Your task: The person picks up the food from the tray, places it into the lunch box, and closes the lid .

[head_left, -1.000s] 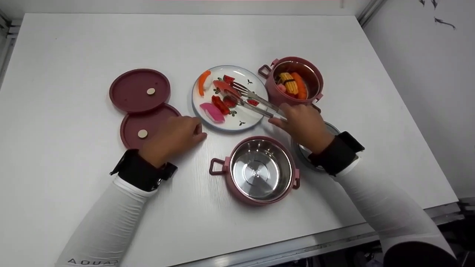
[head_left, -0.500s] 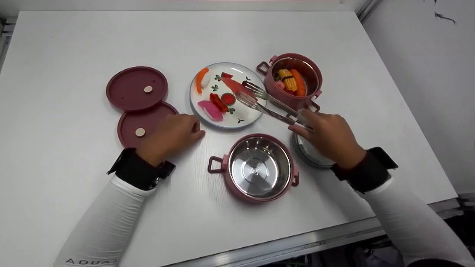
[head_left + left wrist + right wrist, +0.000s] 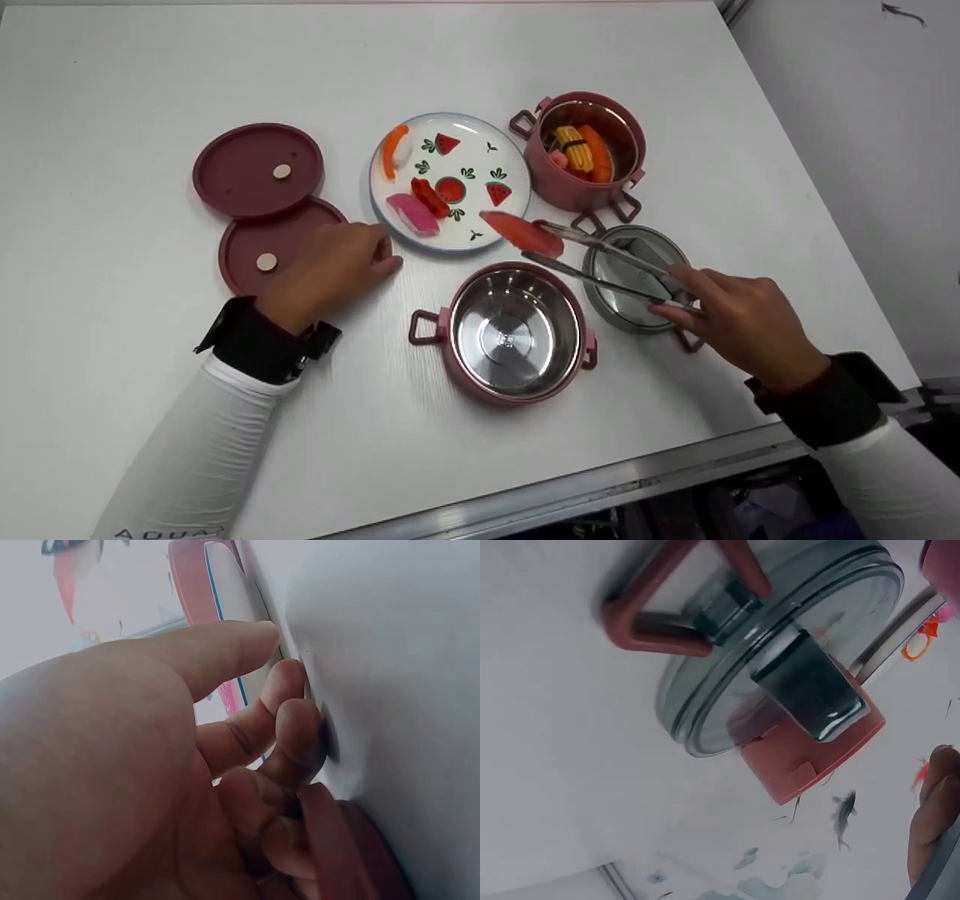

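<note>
My right hand (image 3: 757, 322) grips metal tongs (image 3: 630, 259), whose tips pinch a salmon-red slice (image 3: 525, 233). The slice hangs between the plate (image 3: 469, 127) and the bare-bottomed maroon pot (image 3: 506, 341), over the pot's far rim. On the plate lie an orange-and-white sushi piece (image 3: 395, 150), a pink one (image 3: 412, 214) and a red one (image 3: 430, 199). My left hand (image 3: 326, 262) rests loosely curled over the lower maroon lid (image 3: 240, 259), holding nothing; in the left wrist view its little finger is against the lid's edge (image 3: 330, 840).
A second maroon pot (image 3: 559, 191) at the back right holds yellow and orange pieces. Under the tongs lies a see-through grey lid (image 3: 634, 315) with side handles. Another maroon lid (image 3: 247, 172) overlaps the lower one. The table's front edge (image 3: 600, 487) is near.
The tongs have lifted the red slice off the plate and carried it toward me and to the right. My left hand stays in place, and the head view has tilted down slightly.
</note>
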A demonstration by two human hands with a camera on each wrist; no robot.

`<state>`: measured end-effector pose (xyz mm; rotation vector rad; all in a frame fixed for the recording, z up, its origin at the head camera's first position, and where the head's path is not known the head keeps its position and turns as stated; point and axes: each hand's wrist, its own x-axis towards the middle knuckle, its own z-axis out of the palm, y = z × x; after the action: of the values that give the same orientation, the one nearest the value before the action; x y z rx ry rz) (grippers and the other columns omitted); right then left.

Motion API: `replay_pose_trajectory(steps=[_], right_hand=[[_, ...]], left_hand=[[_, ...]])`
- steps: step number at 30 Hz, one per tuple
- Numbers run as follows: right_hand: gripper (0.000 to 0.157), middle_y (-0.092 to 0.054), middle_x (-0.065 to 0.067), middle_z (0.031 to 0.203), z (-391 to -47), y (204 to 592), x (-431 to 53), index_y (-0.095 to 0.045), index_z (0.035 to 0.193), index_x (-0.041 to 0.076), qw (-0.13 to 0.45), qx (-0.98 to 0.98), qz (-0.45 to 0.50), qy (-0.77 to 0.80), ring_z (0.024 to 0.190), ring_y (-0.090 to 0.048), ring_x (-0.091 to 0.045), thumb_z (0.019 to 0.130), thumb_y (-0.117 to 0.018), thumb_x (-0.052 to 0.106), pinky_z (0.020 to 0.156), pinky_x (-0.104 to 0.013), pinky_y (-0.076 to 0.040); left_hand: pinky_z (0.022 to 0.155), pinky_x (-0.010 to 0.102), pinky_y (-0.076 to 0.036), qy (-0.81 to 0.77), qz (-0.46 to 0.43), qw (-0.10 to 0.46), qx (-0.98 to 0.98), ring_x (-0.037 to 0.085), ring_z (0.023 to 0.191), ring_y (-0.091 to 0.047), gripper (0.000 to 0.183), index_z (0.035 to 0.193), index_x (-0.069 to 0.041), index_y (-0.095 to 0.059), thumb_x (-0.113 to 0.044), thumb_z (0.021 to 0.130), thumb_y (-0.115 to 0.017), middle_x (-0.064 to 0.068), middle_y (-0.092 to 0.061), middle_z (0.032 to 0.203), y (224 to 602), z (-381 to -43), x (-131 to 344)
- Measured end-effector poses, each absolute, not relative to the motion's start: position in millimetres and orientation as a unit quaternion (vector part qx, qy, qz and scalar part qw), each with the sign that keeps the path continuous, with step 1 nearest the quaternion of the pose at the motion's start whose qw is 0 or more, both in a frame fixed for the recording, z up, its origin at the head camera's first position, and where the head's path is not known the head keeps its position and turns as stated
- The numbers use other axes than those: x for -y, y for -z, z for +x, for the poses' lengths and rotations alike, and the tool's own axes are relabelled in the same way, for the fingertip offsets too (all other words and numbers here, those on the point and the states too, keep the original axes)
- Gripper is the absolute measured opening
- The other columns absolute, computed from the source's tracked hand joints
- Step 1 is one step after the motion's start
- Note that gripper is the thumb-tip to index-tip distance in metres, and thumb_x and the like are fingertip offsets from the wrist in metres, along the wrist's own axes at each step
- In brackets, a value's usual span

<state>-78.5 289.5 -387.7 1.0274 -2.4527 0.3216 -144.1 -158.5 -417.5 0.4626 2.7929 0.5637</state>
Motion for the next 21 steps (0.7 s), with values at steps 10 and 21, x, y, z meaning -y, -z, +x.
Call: replay_pose_trajectory(steps=[10,21], right_hand=[[0.052,-0.069,-0.010,0.068,-67.0,390.4,-292.2,-0.069,0.105,0.000,0.213,0.868,0.432,-0.122,0.046,-0.059,-0.016,0.098,-0.055,0.049,0.045,-0.035,-0.049],[0.056,-0.067,-0.008,0.067,-67.8,393.5,-296.4,-0.068,0.106,0.000,0.201,0.876,0.424,-0.110,0.048,-0.058,-0.014,0.098,-0.053,0.053,0.046,-0.033,-0.049]], left_hand=[[0.071,0.036,-0.042,-0.199,0.149,0.137,-0.959,0.024,0.077,-0.056,0.020,0.089,-0.012,-0.061,-0.030,0.096,-0.062,0.006,-0.061,0.079,417.4,-142.6,160.7],[0.072,0.037,-0.043,-0.205,0.143,0.144,-0.958,0.024,0.079,-0.055,0.020,0.088,-0.012,-0.061,-0.030,0.096,-0.061,0.006,-0.061,0.080,416.6,-144.7,156.2]])
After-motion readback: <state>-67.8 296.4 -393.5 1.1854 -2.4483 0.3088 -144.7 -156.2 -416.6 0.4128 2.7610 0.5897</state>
